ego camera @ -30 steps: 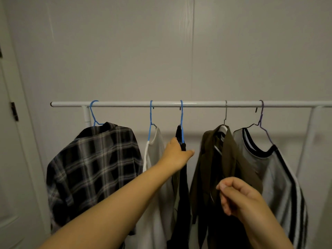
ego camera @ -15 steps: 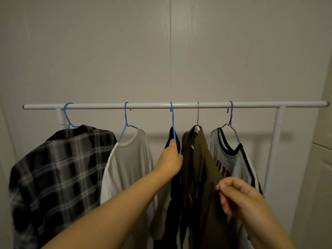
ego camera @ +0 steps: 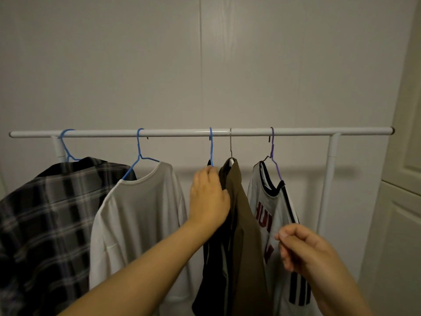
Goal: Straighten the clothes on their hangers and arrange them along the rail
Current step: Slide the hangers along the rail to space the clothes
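Right hand: right hand (ego camera: 303,249) in the lower right of the frame, nearest the camera; fingers curled with thumb against forefinger; whether they pinch any cloth I cannot tell; it sits in front of the grey jersey's lower edge
Left hand: left hand (ego camera: 208,197) at the centre, arm reaching up from the lower left; fingers curled round the top of the black garment (ego camera: 213,265), just below its blue hanger (ego camera: 211,147)
Rail as holder: white rail (ego camera: 182,133) across the middle of the frame carries five hangers; from left: plaid shirt (ego camera: 45,213), white T-shirt (ego camera: 136,213), the black garment, olive jacket (ego camera: 243,224), grey jersey (ego camera: 271,213) with black stripes and red letters
Spacing: black garment touching the olive jacket; the white T-shirt well apart from the black garment's hook
Behind: pale wall (ego camera: 205,65); a cream door (ego camera: 405,179) at the right edge
Change: the white T-shirt faces the camera more squarely than half a second ago; the right hand sits lower and further right; the view has swung right, so the rail's right end shows
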